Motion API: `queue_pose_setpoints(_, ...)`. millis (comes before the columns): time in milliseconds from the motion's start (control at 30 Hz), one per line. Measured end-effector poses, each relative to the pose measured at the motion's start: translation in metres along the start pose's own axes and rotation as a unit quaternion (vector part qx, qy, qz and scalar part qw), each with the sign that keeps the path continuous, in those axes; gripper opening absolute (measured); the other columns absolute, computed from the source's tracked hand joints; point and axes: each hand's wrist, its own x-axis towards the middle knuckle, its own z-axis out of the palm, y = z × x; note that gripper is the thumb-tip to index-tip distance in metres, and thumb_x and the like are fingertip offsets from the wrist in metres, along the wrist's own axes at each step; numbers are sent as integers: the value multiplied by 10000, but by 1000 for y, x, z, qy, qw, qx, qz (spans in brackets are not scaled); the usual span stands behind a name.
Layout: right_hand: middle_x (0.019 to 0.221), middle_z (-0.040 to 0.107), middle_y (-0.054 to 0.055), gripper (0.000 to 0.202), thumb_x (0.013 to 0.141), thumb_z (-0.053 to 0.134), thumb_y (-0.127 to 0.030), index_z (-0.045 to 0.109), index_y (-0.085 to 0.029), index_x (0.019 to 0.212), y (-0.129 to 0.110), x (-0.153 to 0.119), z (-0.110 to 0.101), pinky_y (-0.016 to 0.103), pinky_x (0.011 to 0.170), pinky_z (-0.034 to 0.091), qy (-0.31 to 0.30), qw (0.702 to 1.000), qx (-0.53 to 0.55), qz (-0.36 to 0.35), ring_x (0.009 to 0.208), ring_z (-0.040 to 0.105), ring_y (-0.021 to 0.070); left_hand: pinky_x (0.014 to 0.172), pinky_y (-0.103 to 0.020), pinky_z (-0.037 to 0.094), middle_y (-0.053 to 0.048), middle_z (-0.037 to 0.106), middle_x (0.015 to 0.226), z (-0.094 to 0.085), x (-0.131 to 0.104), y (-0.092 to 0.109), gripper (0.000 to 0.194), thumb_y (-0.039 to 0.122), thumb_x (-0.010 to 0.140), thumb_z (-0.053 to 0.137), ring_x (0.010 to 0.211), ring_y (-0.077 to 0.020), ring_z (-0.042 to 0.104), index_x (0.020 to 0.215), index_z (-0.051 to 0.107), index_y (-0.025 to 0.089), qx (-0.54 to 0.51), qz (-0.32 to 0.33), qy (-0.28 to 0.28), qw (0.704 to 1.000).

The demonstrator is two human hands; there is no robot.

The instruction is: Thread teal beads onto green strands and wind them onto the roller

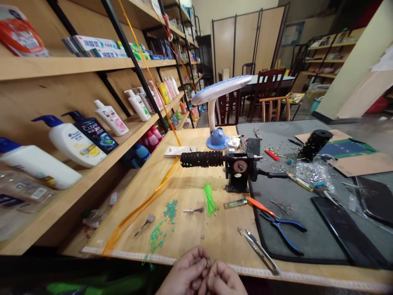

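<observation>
At the front edge of the wooden table (pixel 123 229), my left hand (pixel 188 272) and my right hand (pixel 224 278) meet, fingers pinched together. A tiny dark item shows between the left fingertips, too small to name. What the right fingers hold, if anything, is hidden. Beyond them lie turquoise beads (pixel 170 209), a bundle of green strands (pixel 210 200) and a small brush-like tool (pixel 193 210). A black hand-cranked winder (pixel 240 174) with a dark coil (pixel 202 159) stands further back. Orange threads (pixel 144 205) run down the table's left part.
Metal snips (pixel 260 250), blue pliers (pixel 284 223), an orange-handled tool (pixel 260 206) and a clear lighter (pixel 235 203) lie to the right. A blue and white lamp (pixel 217 139) stands behind. Shelves (pixel 129 141) with bottles line the left side. A black phone-like slab (pixel 346 233) rests on the grey mat (pixel 310 241).
</observation>
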Motion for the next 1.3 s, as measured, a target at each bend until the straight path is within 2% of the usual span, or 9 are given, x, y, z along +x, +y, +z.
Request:
queue_pose_setpoints(333, 584, 689, 29, 347, 682, 715, -455, 491, -192, 653, 0, 0, -2, 210, 479, 302, -3, 1000, -4, 8, 446, 521, 95, 386, -175, 176, 34, 582, 563, 4, -1, 2, 312, 336, 680, 804, 340, -29, 400, 817, 595, 150, -3, 11, -7, 1000)
queue_pose_setpoints(600, 577, 690, 30, 338, 672, 715, -440, 481, -197, 641, 2, 1, -2, 213, 488, 325, -3, 1000, 4, 11, 458, 543, 104, 376, -177, 172, 41, 577, 552, 4, 0, 2, 328, 342, 672, 812, 333, -26, 399, 814, 589, 149, 1, 13, -8, 1000)
queue_pose_setpoints(833, 572, 702, 34, 274, 673, 698, -366, 489, -194, 634, 0, 0, 0, 206, 486, 321, 9, 1000, 19, 14, 452, 547, 99, 387, -176, 177, 35, 585, 573, 6, -2, 3, 327, 332, 670, 817, 346, -21, 395, 820, 590, 149, -3, 4, -14, 1000)
queue_pose_setpoints(1133, 557, 693, 29, 259, 678, 694, -352, 496, -189, 642, 2, -1, -2, 197, 474, 308, 13, 999, 27, 14, 449, 556, 103, 387, -176, 179, 30, 583, 590, 4, 1, 3, 340, 326, 641, 835, 359, -18, 372, 816, 609, 143, -1, 2, -9, 1000)
queue_pose_setpoints(1300, 562, 693, 31, 271, 692, 693, -368, 491, -191, 652, 3, 0, -3, 196, 474, 299, 1, 1000, 17, 13, 465, 569, 111, 387, -169, 191, 24, 583, 606, 3, 1, 4, 301, 308, 679, 805, 373, -25, 397, 837, 611, 142, -4, 3, -11, 1000)
